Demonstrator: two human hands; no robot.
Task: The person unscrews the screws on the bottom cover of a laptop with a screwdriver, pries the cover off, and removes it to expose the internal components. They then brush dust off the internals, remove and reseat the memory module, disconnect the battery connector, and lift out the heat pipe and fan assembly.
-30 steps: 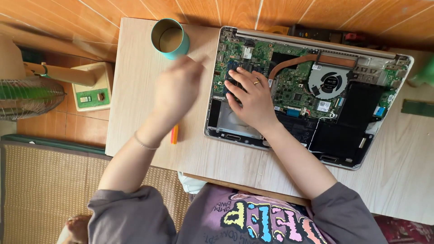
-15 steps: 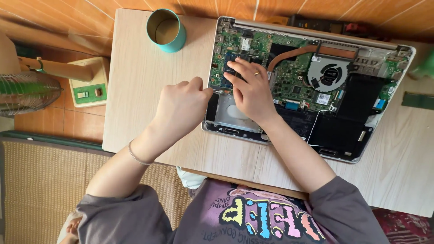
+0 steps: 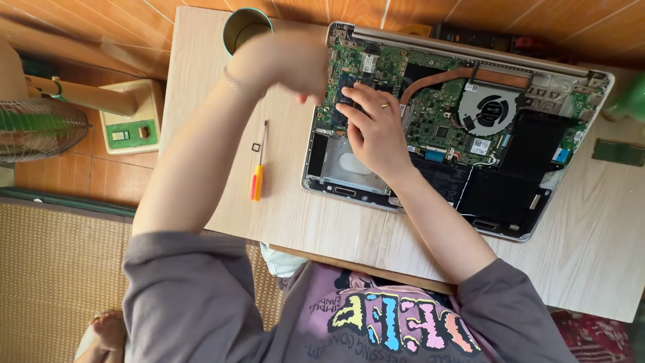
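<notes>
Green circuit board [image 3: 437,114] w/ copper-colour pipe [image 3: 437,77], black battery [image 3: 504,181]; screwdriver [image 3: 257,176] orange-yellow handle; teal cup [image 3: 243,27]; counter [image 3: 222,134] pale wood grain.

The left hand [image 3: 285,64] is raised on a bent, bare forearm, loosely curled with its fingers [image 3: 310,94] pointing down and inward, holding nothing that can be seen. The right hand [image 3: 376,131] lies flat, palm down, fingers [image 3: 353,101] spread forward and a ring on one. Both sleeves are pushed up to the elbows.
</notes>
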